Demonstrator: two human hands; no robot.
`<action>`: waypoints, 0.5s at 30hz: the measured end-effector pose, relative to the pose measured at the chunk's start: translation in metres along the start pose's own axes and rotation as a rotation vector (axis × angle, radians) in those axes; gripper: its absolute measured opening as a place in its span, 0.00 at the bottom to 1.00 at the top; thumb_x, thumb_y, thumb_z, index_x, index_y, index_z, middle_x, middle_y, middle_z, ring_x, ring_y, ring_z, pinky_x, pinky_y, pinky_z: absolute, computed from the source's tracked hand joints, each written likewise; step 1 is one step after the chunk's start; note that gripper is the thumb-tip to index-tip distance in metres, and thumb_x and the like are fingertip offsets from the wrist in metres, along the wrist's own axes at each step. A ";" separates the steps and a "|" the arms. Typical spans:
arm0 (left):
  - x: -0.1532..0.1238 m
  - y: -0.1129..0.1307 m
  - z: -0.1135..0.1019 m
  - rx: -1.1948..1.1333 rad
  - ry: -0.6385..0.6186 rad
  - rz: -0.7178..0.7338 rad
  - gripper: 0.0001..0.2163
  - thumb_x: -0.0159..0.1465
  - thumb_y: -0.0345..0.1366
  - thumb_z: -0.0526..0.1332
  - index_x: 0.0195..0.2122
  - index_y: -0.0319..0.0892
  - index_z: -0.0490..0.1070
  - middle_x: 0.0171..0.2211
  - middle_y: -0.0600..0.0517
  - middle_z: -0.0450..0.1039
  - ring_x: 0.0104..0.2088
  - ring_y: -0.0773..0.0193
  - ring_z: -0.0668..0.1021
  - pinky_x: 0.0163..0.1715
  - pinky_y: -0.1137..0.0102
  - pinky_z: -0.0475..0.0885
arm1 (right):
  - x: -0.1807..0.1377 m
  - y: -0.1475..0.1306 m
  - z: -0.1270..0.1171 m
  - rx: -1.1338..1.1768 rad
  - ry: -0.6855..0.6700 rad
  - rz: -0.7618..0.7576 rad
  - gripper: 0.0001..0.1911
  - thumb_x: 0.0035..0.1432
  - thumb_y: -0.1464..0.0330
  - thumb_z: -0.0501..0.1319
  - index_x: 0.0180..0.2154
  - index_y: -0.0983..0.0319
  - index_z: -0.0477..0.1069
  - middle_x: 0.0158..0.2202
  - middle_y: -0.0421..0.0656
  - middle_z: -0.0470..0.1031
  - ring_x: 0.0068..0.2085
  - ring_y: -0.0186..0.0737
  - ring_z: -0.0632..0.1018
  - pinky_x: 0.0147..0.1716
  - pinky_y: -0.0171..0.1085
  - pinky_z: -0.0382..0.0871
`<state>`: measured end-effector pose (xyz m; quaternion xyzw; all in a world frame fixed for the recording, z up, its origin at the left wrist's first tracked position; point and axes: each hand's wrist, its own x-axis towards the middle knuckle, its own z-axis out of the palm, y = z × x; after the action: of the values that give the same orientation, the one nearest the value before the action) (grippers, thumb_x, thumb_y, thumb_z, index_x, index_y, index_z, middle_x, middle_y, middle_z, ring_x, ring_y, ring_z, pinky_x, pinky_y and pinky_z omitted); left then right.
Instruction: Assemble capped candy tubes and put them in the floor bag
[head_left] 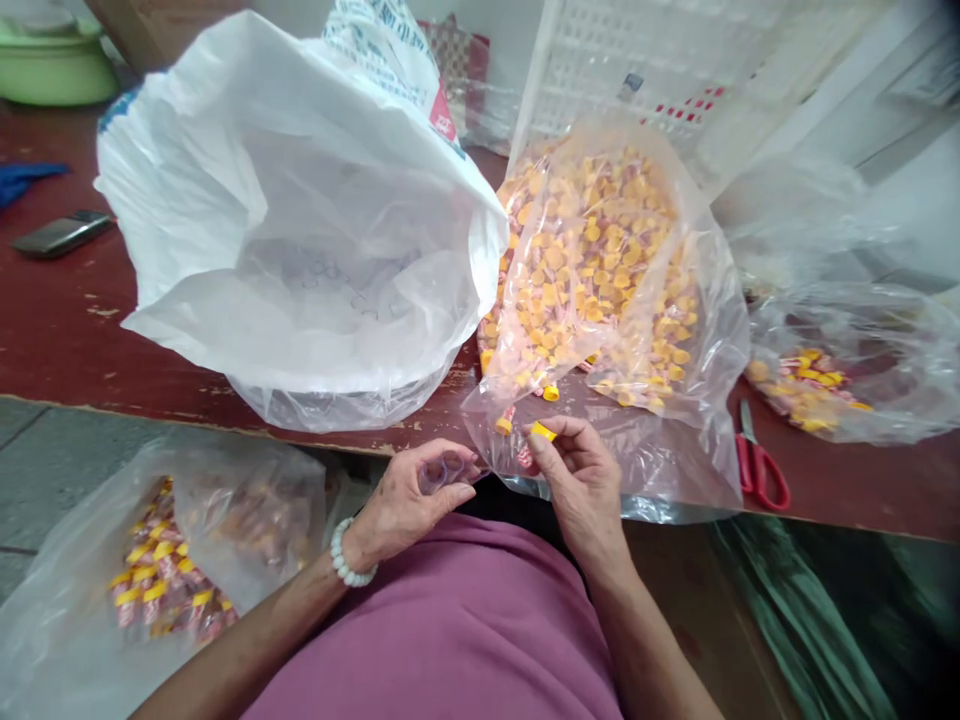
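My left hand (409, 500), a pale bead bracelet (348, 556) at its wrist, is closed around small clear plastic pieces with round rims (444, 470); their exact kind I cannot make out. Pinched between thumb and fingers of my right hand (581, 475) is a small yellow-capped piece (543, 431) with a red-and-white patterned body. Both hands are just off the table's front edge, apart from each other. Right behind them, a clear bag (720, 300) full of similar yellow-capped pieces lies with its mouth toward me. A loose yellow-capped piece (505, 423) is near my right fingers.
A large white plastic bag (300, 180) gapes open at left, with small clear rings inside. Red-handled scissors (765, 472) and a smaller bag (900, 370) lie right. A phone-like device (64, 234) is far left. Below left, another bag (67, 560) holds capped pieces; behind stands a white basket (600, 60).
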<state>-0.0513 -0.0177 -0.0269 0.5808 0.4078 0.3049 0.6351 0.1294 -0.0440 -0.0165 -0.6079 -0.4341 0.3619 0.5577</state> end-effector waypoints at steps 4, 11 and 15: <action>0.001 0.006 0.005 0.049 -0.056 0.044 0.09 0.56 0.30 0.64 0.39 0.37 0.72 0.36 0.48 0.76 0.37 0.63 0.76 0.41 0.69 0.70 | -0.015 -0.005 0.012 0.103 -0.106 -0.032 0.08 0.55 0.64 0.63 0.35 0.59 0.66 0.33 0.39 0.74 0.30 0.31 0.75 0.32 0.34 0.70; -0.001 0.009 0.003 -0.213 -0.098 -0.115 0.10 0.54 0.34 0.67 0.35 0.37 0.72 0.32 0.51 0.73 0.31 0.67 0.74 0.33 0.72 0.70 | -0.017 0.003 0.000 -0.554 -0.390 -0.629 0.23 0.45 0.63 0.68 0.44 0.61 0.65 0.49 0.50 0.70 0.49 0.48 0.71 0.46 0.47 0.66; -0.002 0.008 0.009 -0.443 -0.088 -0.257 0.10 0.51 0.34 0.69 0.32 0.38 0.71 0.26 0.55 0.70 0.24 0.70 0.71 0.27 0.71 0.72 | -0.022 0.010 0.009 -0.679 -0.288 -0.693 0.23 0.44 0.66 0.64 0.44 0.62 0.62 0.43 0.50 0.71 0.43 0.47 0.72 0.41 0.45 0.67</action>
<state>-0.0434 -0.0230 -0.0186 0.3836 0.3734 0.2783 0.7975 0.1147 -0.0612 -0.0286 -0.5189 -0.7761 0.0740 0.3506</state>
